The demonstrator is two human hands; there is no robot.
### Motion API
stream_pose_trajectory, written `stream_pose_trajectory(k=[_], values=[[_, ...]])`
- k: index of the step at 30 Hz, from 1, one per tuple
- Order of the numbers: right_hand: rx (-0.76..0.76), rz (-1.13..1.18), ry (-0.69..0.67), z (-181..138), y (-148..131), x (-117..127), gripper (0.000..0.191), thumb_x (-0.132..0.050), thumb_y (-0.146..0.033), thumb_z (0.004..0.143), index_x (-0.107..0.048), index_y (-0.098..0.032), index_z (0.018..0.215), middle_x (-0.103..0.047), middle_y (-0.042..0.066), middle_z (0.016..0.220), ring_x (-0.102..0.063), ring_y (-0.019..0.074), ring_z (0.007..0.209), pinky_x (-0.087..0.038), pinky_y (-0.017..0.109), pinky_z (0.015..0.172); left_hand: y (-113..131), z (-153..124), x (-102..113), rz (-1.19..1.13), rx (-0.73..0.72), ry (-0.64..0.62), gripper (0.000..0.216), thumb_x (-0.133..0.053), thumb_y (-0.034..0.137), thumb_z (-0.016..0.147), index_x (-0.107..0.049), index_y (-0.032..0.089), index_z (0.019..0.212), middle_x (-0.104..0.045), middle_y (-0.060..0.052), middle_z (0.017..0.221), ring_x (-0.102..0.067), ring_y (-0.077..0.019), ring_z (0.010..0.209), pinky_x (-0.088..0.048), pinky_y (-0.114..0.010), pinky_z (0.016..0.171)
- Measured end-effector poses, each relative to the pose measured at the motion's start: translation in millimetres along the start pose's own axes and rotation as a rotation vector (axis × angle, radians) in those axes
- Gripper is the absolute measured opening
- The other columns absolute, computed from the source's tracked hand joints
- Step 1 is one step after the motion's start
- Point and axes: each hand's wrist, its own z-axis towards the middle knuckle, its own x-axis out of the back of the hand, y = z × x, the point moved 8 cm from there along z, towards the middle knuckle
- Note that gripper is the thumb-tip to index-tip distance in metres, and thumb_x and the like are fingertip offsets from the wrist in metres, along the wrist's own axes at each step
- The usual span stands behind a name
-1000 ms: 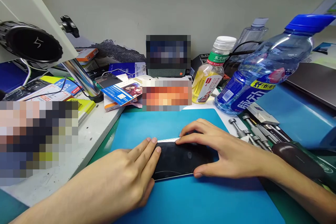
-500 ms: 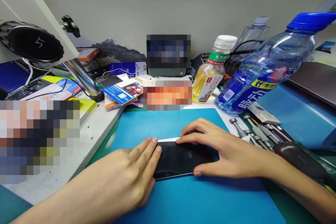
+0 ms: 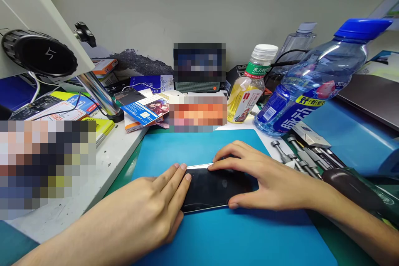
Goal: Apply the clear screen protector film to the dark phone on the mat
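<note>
A smartphone [image 3: 207, 189] lies flat with its dark glass face up on a blue mat [image 3: 199, 145]. Along its far edge shows a thin pale strip; whether this is the frame or something beneath, I cannot tell. My left hand [image 3: 156, 203] covers the phone's left end, fingers pressed together across it and the thumb low at the near side. My right hand [image 3: 264, 176] spans the right end, with fingertips on the far edge and the thumb on the near edge. Both hands hold the phone, and its two ends are hidden beneath them.
On the right stand a yellow drink bottle [image 3: 245, 95] and a large blue-capped bottle [image 3: 314, 79], with metal tools [image 3: 301, 156] and a dark rounded object [image 3: 352, 191] closer in. A microscope-like stand [image 3: 99, 95] rises at left. Boxes [image 3: 146, 110] lie behind the mat.
The view has shifted very slightly. Both hands keep the same hold on the phone, which has not visibly moved on the mat.
</note>
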Motion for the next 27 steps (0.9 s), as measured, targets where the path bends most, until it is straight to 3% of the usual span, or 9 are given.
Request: stream_pose_trajectory(k=[6,15,27], values=[[0.004,-0.012,0.009,0.1,-1.4,0.6,0.064,-0.089,-0.061,0.094,-0.076,-0.029,0.147,-0.071,0.012,0.141,-0.064,0.0338,0.133,-0.053,0.050,0.115,2.2,-2.0,-2.2,0.008,0.010,-0.019,0.042,-0.056,0.013,0.102,-0.081,0.003,0.135,-0.079,-0.020,0.139,-0.084,-0.0316,0.122,-0.074,-0.035,0.079],[0.022,-0.015,0.008,-1.3,-1.2,0.5,0.065,-0.090,-0.060,0.093,-0.075,-0.027,0.148,-0.071,0.012,0.142,-0.064,0.0330,0.133,-0.053,0.050,0.115,2.8,-5.0,-5.3,-0.007,0.008,-0.002,0.051,-0.074,0.023,0.094,-0.078,0.002,0.140,-0.075,-0.024,0.146,-0.081,-0.0355,0.128,-0.073,-0.038,0.089],[0.023,-0.017,0.009,-0.5,-0.8,0.3,0.064,-0.090,-0.060,0.093,-0.076,-0.027,0.146,-0.071,0.012,0.141,-0.065,0.0327,0.132,-0.053,0.049,0.115,4.7,-4.6,-1.3,-0.002,0.014,0.005,0.055,-0.079,0.025,0.088,-0.079,0.001,0.138,-0.076,-0.024,0.143,-0.082,-0.0355,0.126,-0.071,-0.037,0.087]])
